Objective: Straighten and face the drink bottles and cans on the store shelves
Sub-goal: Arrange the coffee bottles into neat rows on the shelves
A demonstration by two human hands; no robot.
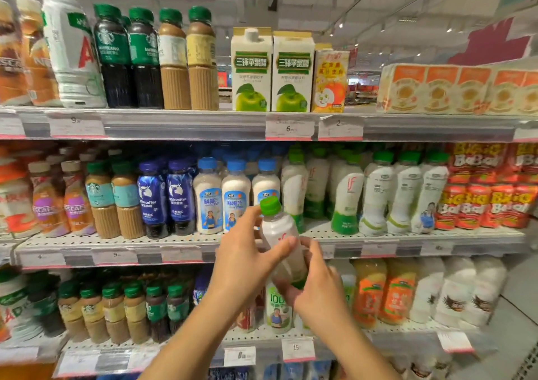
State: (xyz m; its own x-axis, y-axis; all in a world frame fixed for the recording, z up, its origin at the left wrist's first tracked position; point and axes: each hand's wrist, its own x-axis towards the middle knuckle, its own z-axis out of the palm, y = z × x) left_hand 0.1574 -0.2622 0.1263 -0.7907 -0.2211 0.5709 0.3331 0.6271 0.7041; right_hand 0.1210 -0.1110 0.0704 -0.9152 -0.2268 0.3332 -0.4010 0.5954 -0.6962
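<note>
shelving: three stocked store shelves fill the view, each front edge lined with price tags.
top shelf (180, 123): tall coffee bottles with green caps at left, two green-apple cartons (272, 72) in the middle, orange drink boxes at right.
middle shelf (174, 241): coffee bottles at left, dark blue bottles, blue-capped coconut drinks (222, 196), then white bottles with green caps (375, 193), red packs at far right.
bottom shelf (262, 341): small green-capped coffee bottles at left, orange juice bottles and white bottles at right.
held bottle (281, 242): white, green cap, red mark on its front; tilted with the cap leaning left, in the air just in front of the middle shelf edge.
left hand (247, 257): grip pinching the held bottle's upper body, thumb across the front, fingers reaching behind near the cap.
right hand (317, 286): grip curled round the held bottle's lower end from the right.
</note>
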